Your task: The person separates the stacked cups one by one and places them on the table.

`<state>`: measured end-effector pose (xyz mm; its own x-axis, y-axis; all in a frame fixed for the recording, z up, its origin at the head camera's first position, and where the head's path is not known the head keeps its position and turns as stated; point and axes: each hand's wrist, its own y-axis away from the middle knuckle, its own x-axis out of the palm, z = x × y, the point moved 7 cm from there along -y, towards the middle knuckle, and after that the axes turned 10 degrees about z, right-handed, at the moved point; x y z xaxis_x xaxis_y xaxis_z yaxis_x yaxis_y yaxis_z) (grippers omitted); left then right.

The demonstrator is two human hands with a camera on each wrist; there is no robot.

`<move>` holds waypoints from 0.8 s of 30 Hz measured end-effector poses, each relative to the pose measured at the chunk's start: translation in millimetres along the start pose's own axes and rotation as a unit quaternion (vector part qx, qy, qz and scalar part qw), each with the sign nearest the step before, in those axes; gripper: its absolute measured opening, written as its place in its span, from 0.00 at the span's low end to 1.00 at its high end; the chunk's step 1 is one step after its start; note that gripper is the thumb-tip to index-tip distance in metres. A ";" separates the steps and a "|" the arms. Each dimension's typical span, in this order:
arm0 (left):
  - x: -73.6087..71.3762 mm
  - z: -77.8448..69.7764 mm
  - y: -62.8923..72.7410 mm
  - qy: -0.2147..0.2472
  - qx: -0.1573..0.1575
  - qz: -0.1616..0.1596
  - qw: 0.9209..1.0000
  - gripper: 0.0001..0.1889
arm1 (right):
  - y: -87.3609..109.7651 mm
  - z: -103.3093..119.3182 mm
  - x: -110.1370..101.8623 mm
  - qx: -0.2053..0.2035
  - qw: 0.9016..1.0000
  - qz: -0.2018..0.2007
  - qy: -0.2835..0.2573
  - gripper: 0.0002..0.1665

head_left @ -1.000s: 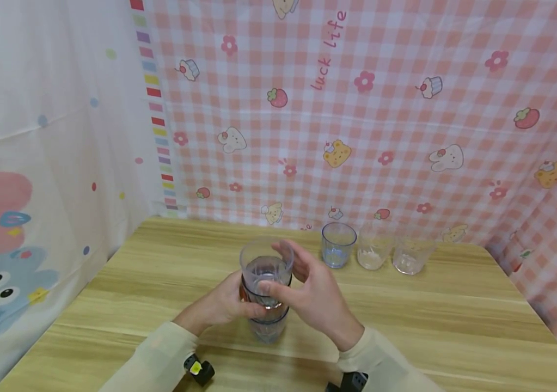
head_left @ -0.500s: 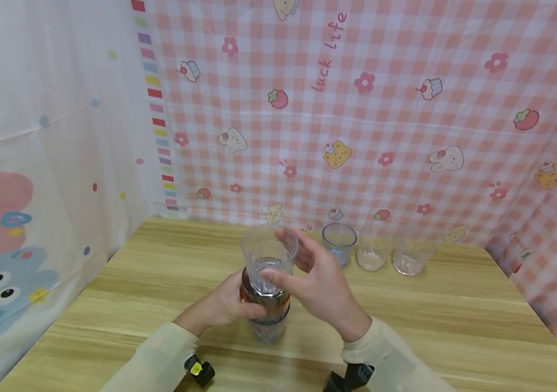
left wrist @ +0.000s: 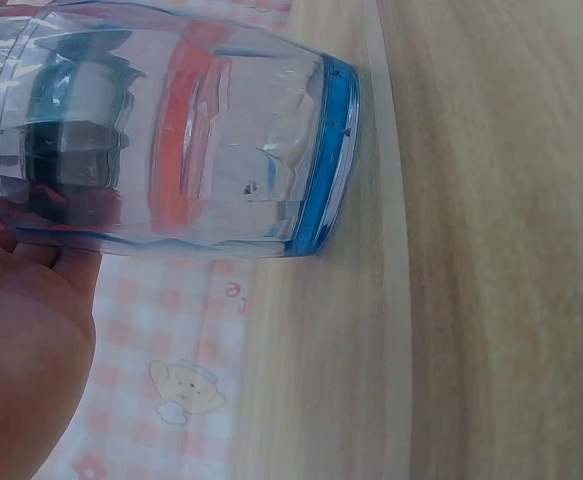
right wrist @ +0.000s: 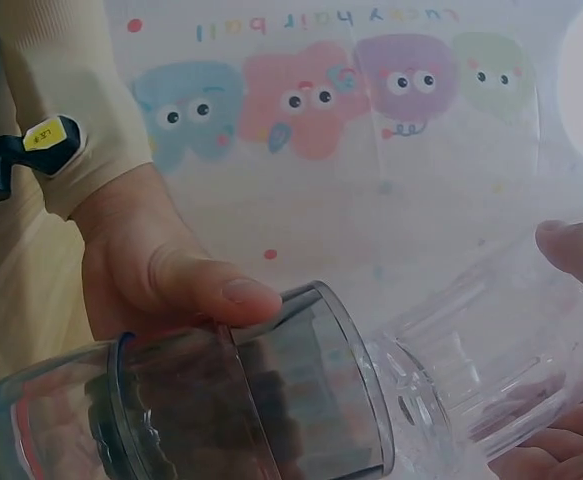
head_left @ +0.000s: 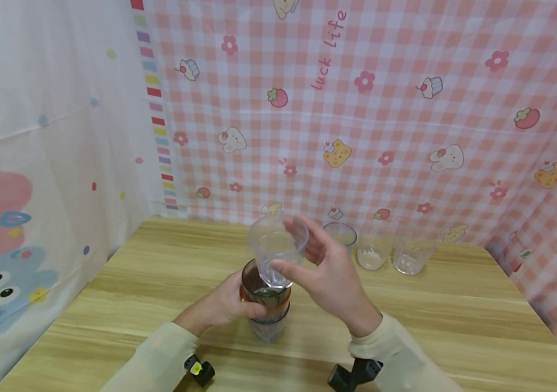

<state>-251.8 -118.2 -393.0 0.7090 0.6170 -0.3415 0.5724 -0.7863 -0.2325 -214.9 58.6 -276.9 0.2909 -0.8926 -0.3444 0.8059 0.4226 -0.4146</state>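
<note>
My left hand (head_left: pixel 224 302) grips a stack of nested plastic cups, its thumb across the front. At the top of the stack is a smoky grey cup (head_left: pixel 252 279); an orange-red band shows below it, and a blue-tinted cup (head_left: pixel 268 330) forms the bottom. In the left wrist view the blue base (left wrist: pixel 326 160) sits close over the table. My right hand (head_left: pixel 334 283) holds a clear cup (head_left: pixel 278 242) between thumb and fingers, tilted over the grey cup's mouth. The clear cup's base is right at the grey rim in the right wrist view.
Behind my right hand, a blue-rimmed cup (head_left: pixel 342 233) and two clear cups, a left one (head_left: pixel 372 258) and a right one (head_left: pixel 409 264), stand in a row near the back of the wooden table (head_left: pixel 430 326). A pink checked cloth (head_left: pixel 381 120) hangs behind.
My right hand has drawn the clear cup up and to the right out of the stack, exposing the grey cup's rim. The left hand and the rest of the stack have stayed put.
</note>
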 end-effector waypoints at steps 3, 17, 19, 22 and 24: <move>0.0 -0.6 -0.5 0.004 0.003 0.003 1.000 0.49 | 0.7 -0.1 -4.4 -0.003 1.000 -0.005 0.002 0.47; 1.9 -0.3 -3.9 0.026 0.025 0.003 0.999 0.48 | 9.6 -22.6 -29.1 0.030 0.998 -0.056 -0.009 0.48; 2.0 0.2 -3.6 0.025 0.025 0.001 0.999 0.49 | 11.4 -25.2 -33.5 0.032 0.997 -0.068 -0.008 0.46; 2.1 0.0 -2.8 0.022 0.026 -0.001 0.999 0.50 | 13.3 -29.6 -39.2 0.040 0.996 -0.082 -0.005 0.46; 2.0 -0.3 -2.2 0.020 0.027 -0.002 0.999 0.49 | 14.0 -33.6 -42.1 0.048 0.995 -0.087 -0.005 0.46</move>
<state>-251.5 -115.2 -392.9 0.7231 0.6199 -0.3048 0.5530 -0.7839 -0.2824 -233.2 107.4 -296.5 0.1471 -0.9525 -0.2667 0.8902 0.2451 -0.3841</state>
